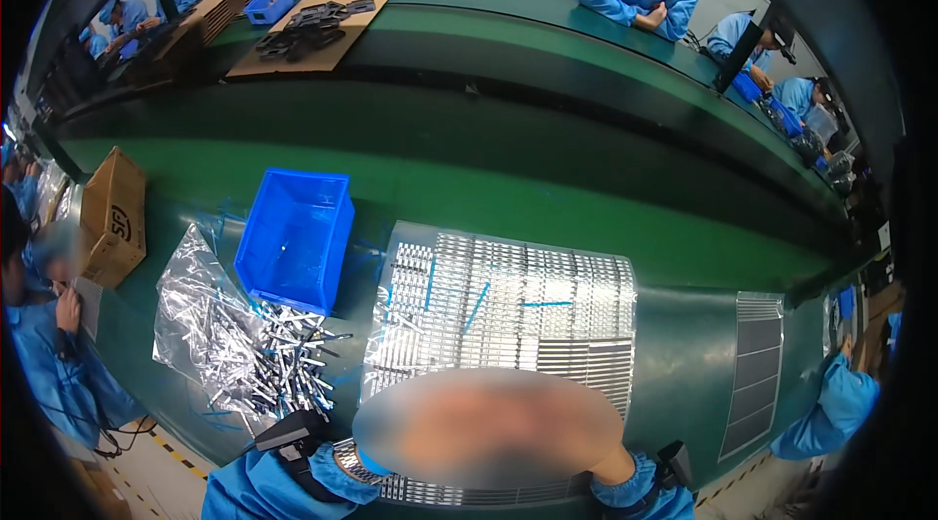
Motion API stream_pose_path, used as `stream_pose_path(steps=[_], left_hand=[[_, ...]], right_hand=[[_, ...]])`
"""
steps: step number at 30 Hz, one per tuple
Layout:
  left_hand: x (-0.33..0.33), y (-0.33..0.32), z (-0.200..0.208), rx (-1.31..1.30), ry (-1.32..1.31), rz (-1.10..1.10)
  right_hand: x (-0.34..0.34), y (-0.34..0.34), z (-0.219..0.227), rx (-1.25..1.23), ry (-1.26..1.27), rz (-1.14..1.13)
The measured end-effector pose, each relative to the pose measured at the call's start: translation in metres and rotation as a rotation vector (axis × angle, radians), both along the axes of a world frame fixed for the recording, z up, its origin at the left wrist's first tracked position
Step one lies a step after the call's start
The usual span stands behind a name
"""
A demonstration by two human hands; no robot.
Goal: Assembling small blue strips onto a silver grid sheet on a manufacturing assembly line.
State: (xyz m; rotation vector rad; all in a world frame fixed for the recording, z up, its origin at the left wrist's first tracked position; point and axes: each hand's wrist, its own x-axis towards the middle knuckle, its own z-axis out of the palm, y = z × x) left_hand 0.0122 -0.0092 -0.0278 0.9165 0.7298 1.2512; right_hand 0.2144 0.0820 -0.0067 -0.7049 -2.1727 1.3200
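left hand [415,427] and right hand [576,432] blur together; whether open or gripping, i cannot tell. flat silver sheet of narrow strips [508,276] extends beyond them. loose, shiny silver strips [293,364] lie left; a dragging blue fabric sleeve [244,486] could scatter them.

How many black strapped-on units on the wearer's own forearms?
2: the left forearm unit, over the left blue sleeve; the right forearm unit, at the right blue sleeve. No others show; the blur between them could hide more.
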Motion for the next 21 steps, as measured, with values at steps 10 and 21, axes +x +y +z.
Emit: stream_pose_path(steps=[10,21], left_hand=[[0.003,0.001,0.0,-0.039,0.008,0.159],[-0.008,-0.002,-0.005,-0.076,-0.06,0.102]], right_hand=[[0.006,0.002,0.006,0.282,0.116,-0.174],[-0.005,-0.006,0.007,0.519,0.061,-0.236]])
